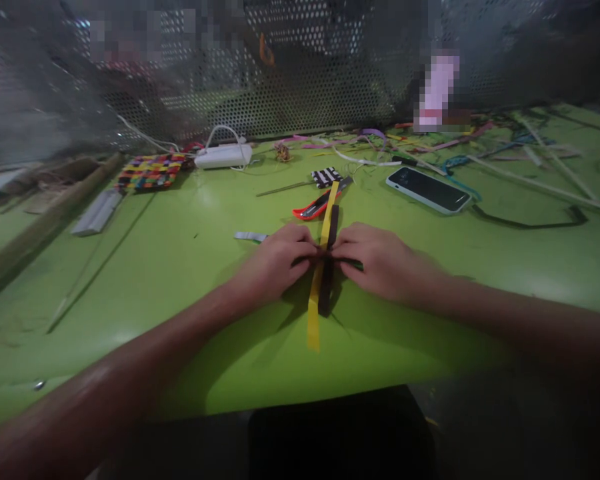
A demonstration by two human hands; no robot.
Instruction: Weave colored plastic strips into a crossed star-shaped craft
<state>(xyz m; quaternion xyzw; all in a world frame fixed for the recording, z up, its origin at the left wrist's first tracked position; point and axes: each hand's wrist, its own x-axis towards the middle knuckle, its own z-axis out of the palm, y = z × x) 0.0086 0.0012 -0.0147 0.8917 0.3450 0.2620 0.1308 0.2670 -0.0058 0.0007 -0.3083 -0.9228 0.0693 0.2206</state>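
A yellow strip and a dark brown strip lie side by side on the green table, running away from me. My left hand and my right hand meet over their middle, fingertips pinched together on the strips. A green strip shows under my right fingers, crossing the other two. Just beyond the strips lies a red utility knife.
A phone lies face up at the right. A small black-and-white woven piece, a multicoloured woven mat, a white power adapter and many loose coloured strips lie at the back. A perforated metal screen stands behind.
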